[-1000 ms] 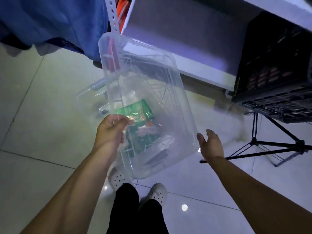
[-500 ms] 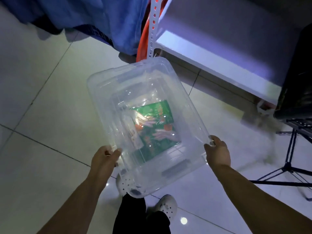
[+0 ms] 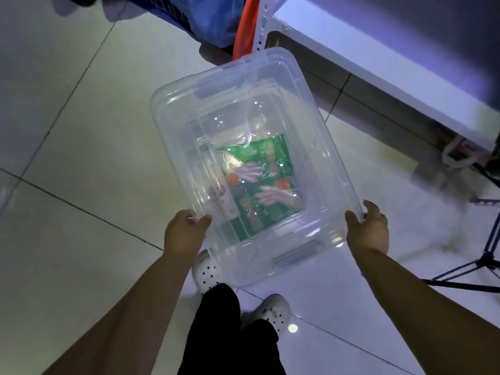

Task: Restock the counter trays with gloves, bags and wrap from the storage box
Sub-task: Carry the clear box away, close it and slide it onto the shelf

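I hold a clear plastic storage box [image 3: 311, 125] with its lid on, level above the tiled floor. My left hand [image 3: 184, 234] grips its near left edge and my right hand [image 3: 369, 228] grips its near right corner. Through the lid shows a green packet [image 3: 259, 185] printed with pink gloved hands, lying flat on the box's bottom. Beside the packet, on its left, lies a long narrow pale box [image 3: 219, 185].
A white shelf [image 3: 378, 63] on a perforated metal post [image 3: 261, 25] runs along the top right. Blue fabric [image 3: 216, 17] and an orange hose [image 3: 243, 31] sit behind the box. A black tripod [image 3: 484, 261] stands at the right. My white shoes [image 3: 270, 312] are below.
The box has swung from tilted up on edge to level. My left hand slid from its middle to the near left edge, and my right hand, earlier free, took hold of the right corner.
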The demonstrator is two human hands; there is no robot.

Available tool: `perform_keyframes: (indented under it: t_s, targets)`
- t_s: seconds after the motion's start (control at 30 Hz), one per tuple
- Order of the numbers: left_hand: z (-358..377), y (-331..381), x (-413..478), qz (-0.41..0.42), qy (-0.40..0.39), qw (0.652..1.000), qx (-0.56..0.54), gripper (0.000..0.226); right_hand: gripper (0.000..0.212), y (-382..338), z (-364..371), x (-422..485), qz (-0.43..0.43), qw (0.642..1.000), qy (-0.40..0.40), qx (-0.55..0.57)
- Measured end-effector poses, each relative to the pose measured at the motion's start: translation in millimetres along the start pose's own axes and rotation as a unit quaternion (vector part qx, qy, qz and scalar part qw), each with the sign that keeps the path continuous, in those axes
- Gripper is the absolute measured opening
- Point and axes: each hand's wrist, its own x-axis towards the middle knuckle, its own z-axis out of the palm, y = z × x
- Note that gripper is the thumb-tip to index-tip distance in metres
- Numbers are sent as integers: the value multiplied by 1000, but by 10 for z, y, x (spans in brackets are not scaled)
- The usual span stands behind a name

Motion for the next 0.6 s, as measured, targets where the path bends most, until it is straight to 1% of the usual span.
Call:
perform_keyframes:
  t_s: [0.03,0.1,0.13,0.17,0.2,0.27,0.4,0.47,0.53,0.6]
  targets:
    - [8,-10,-1,-3,-1,1000,-11,16,54,7,35,-10,50,998,-2,36]
    - [26,-22,1,-15,-11,999,-32,21,58,6,98,-57,156,981,-16,117]
    - [36,-23,5,-23,-13,999,-40,24,56,11,120,-93,189,968,-35,163]
    - [48,-15,3,-30,-14,998,-46,27,51,28,132,-124,201,957,-56,201]
    - [70,-14,2,-36,-14,998,-49,29,48,45,133,-139,199,952,-69,222]
    - [143,2,-39,-42,-26,997,-54,30,49,67,77,-119,188,950,-69,238]
    - [457,5,-222,-71,-71,992,-82,27,52,52,-155,130,156,959,-24,235]
    - [681,19,-339,-70,-104,987,-101,22,52,53,-280,302,135,960,-18,245]
    - [923,46,-468,-63,-125,981,-134,17,49,85,-396,455,108,962,-20,248]
    - [1140,69,-572,-64,-119,980,-146,19,44,153,-484,544,78,969,-36,233]
